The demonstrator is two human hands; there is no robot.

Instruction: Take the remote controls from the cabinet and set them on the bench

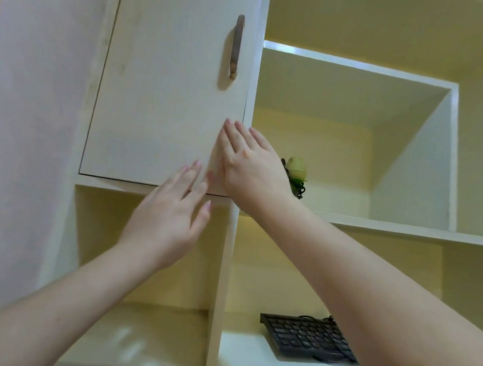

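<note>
A white cabinet door [168, 78] with a dark vertical handle [236, 46] is closed in the upper left of the wall unit. My right hand [249, 165] lies flat against the door's lower right corner, fingers spread. My left hand [166, 218] is raised just below the door's bottom edge, fingers apart and holding nothing. No remote control or bench is in view; the inside of the cabinet is hidden by the door.
An open shelf to the right holds a small green flower ornament [296, 172]. A black keyboard [308, 338] with its cable lies on the lower right shelf. The compartment [142, 334] under the door shows only its glossy floor. A white wall [24, 119] stands at left.
</note>
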